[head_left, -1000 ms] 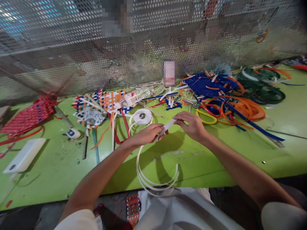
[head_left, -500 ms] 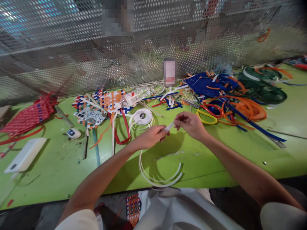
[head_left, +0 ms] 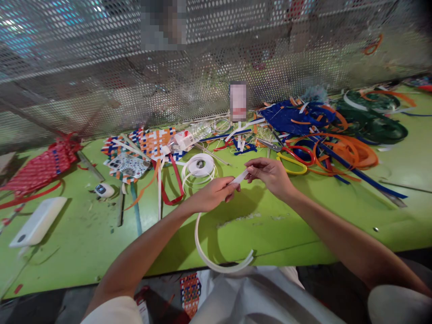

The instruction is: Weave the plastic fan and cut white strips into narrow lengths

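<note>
My left hand [head_left: 216, 193] is closed around white plastic strips [head_left: 240, 177]. Their short ends stick out to the right, toward my other hand. Below my left wrist the long tails of the strips [head_left: 205, 254] curl down and round to the right, past the table's front edge. My right hand [head_left: 267, 176] pinches the upper end of the strips between thumb and fingers. Just behind my left hand lies a white strip roll [head_left: 200, 165], with loose loops around it.
Scissors with red and yellow handles [head_left: 297, 157] lie right of centre, beside orange strip coils [head_left: 354, 153] and blue strips. On the left are a patterned phone [head_left: 128, 164], a white power bank [head_left: 39, 221] and a red woven piece [head_left: 40, 168]. A perforated metal panel [head_left: 202, 67] stands behind the green table [head_left: 286, 234].
The hanging tails, which were spread apart, have drawn together into one narrow band. Both hands stay nearly in place on the strips.
</note>
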### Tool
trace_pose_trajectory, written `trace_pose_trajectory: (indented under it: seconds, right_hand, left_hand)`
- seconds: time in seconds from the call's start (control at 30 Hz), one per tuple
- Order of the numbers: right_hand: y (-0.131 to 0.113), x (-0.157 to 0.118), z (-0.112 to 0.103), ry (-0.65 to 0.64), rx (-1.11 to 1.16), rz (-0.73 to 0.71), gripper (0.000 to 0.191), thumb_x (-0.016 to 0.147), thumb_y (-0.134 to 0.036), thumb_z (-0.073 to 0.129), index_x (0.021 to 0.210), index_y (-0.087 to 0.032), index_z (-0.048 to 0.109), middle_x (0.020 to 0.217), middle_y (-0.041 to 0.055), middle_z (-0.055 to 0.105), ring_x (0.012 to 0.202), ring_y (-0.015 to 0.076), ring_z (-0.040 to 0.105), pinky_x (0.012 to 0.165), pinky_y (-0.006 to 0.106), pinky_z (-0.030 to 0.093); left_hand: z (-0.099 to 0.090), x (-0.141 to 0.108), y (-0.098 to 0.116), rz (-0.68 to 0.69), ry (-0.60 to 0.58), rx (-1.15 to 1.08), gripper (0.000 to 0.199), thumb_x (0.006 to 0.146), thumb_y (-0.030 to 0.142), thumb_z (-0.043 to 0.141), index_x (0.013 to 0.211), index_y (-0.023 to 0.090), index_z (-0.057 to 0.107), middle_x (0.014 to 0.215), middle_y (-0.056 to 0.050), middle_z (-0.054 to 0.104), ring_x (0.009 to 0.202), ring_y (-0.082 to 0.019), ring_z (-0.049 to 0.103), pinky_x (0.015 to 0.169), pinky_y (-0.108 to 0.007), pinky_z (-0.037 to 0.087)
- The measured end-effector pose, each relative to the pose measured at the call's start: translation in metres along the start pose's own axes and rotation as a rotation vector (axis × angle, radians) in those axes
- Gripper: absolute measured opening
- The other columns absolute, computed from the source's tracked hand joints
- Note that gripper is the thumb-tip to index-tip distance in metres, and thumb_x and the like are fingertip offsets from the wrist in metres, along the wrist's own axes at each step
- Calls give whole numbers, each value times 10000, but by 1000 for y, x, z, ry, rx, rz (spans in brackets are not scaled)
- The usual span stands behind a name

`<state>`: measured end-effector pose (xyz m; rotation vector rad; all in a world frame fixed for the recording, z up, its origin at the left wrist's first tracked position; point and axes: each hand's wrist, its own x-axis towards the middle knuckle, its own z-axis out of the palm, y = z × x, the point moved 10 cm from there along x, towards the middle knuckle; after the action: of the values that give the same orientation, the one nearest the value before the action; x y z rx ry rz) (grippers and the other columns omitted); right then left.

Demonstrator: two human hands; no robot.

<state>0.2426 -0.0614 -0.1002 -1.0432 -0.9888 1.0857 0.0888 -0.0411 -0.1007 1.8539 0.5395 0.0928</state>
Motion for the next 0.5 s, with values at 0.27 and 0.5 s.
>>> trace_pose_trajectory:
  seconds: [0.27, 0.5]
  right_hand:
    - [-6, 0, 0, 42, -1, -41, 420, 771, -476, 974, 978, -174, 767, 753, 31, 758, 625, 149, 708, 614, 307, 628]
    - [-14, -9, 3, 76, -137, -159, 365, 831, -501, 924, 926, -189, 759, 724, 7, 710, 581, 135, 664, 552, 287, 565]
  left_hand:
    - [2, 5, -5, 25, 94, -38, 447, 1112, 583, 463, 953, 190, 601, 729, 17, 603, 665, -148, 535, 668, -282, 398]
    - [1, 7, -10, -5, 179, -45, 475, 1091, 615, 510, 949, 178, 634, 730, 7, 641, 658, -144, 534, 648, -274, 381]
